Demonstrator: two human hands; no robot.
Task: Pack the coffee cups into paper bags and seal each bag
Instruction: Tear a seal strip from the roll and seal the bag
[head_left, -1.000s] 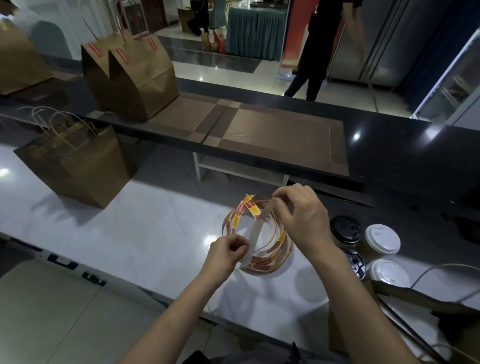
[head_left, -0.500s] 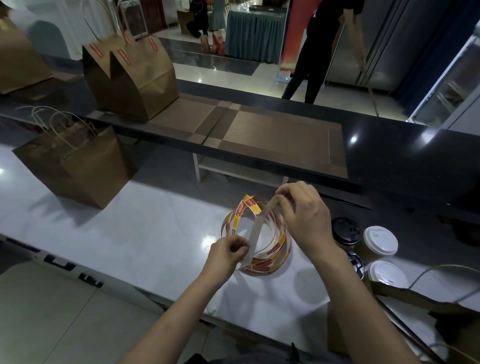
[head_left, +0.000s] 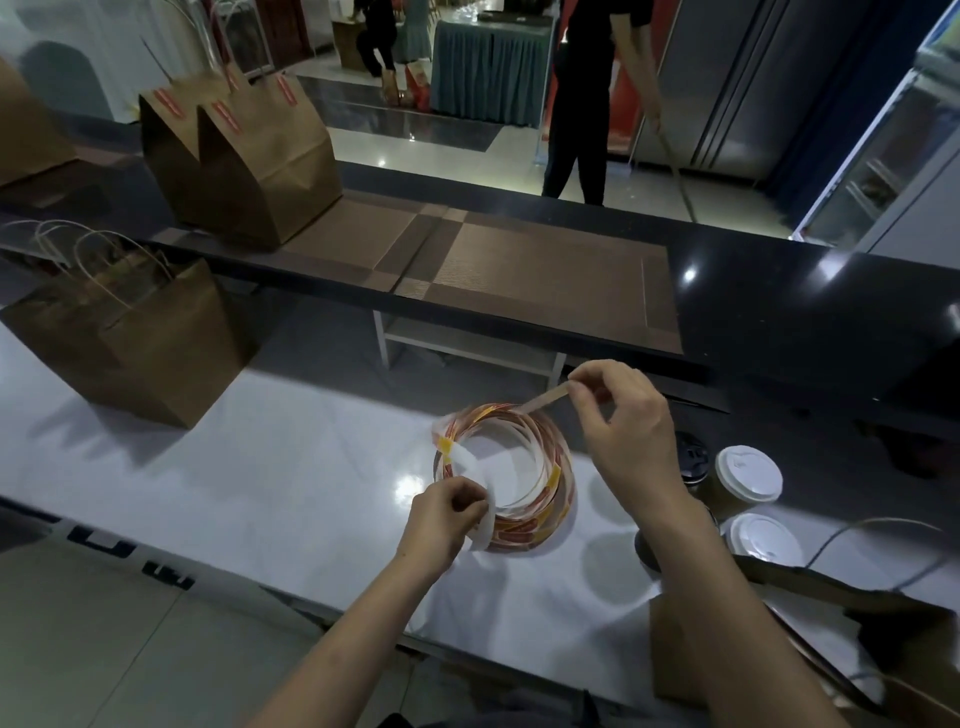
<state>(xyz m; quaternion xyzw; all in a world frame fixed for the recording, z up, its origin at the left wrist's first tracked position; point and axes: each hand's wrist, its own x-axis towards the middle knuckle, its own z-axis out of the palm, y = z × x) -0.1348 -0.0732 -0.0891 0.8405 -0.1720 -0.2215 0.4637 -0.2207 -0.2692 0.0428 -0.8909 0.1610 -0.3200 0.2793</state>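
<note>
A loose coil of red and yellow seal stickers (head_left: 556, 470) lies on the white counter. My left hand (head_left: 447, 514) pinches the white backing strip (head_left: 485, 512) at the coil's near edge. My right hand (head_left: 621, 415) pinches one peeled sticker (head_left: 543, 401) above the coil's far side. Coffee cups stand to the right: two with white lids (head_left: 748, 473) (head_left: 766, 540), one with a black lid (head_left: 691, 452). An open brown paper bag (head_left: 831, 649) sits at the lower right, partly cut off by the frame.
An open brown bag with handles (head_left: 135, 348) stands at the left on the white counter (head_left: 234, 493). Two sealed bags (head_left: 244, 156) stand on the raised black counter with its brown mat (head_left: 519, 275). A person with a long stick (head_left: 587, 93) stands beyond.
My right hand has pulled the sticker free of the backing and up to the right. The backing strip has dropped towards my left hand and the coil lies flatter.
</note>
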